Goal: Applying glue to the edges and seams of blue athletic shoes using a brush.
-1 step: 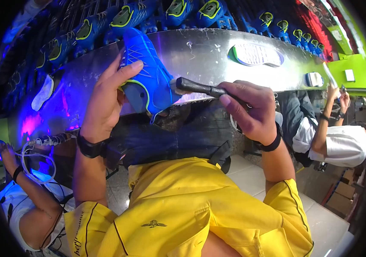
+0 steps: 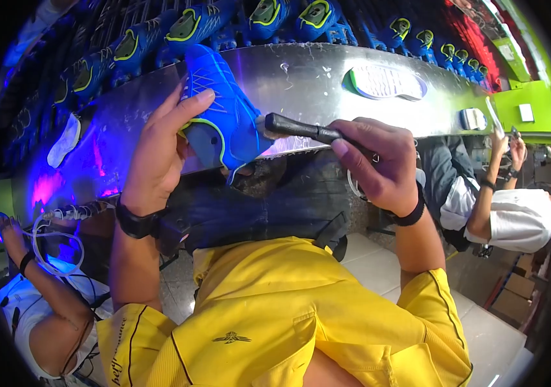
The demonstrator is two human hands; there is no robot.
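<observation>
A blue shoe upper (image 2: 222, 97) with lime-green trim round its collar is tilted toe-away above the near edge of the metal bench. Its side is gripped by my left hand (image 2: 164, 145), the thumb lying across the laced front. Between the thumb and fingers of my right hand (image 2: 382, 164) is a brush (image 2: 300, 128) with a black handle. The brush's pale bristle end meets the shoe's right edge near the heel. The fingers of my left hand behind the shoe are partly hidden.
A white-and-blue shoe sole (image 2: 388, 84) lies on the metal bench (image 2: 308, 80), another pale sole (image 2: 64, 140) at its left. Several blue shoes (image 2: 191, 26) line the rack behind. Co-workers sit at both sides, one in a white shirt (image 2: 520, 216) at right.
The brush has shifted very slightly along the shoe's edge. My two hands keep nearly the same places and grips.
</observation>
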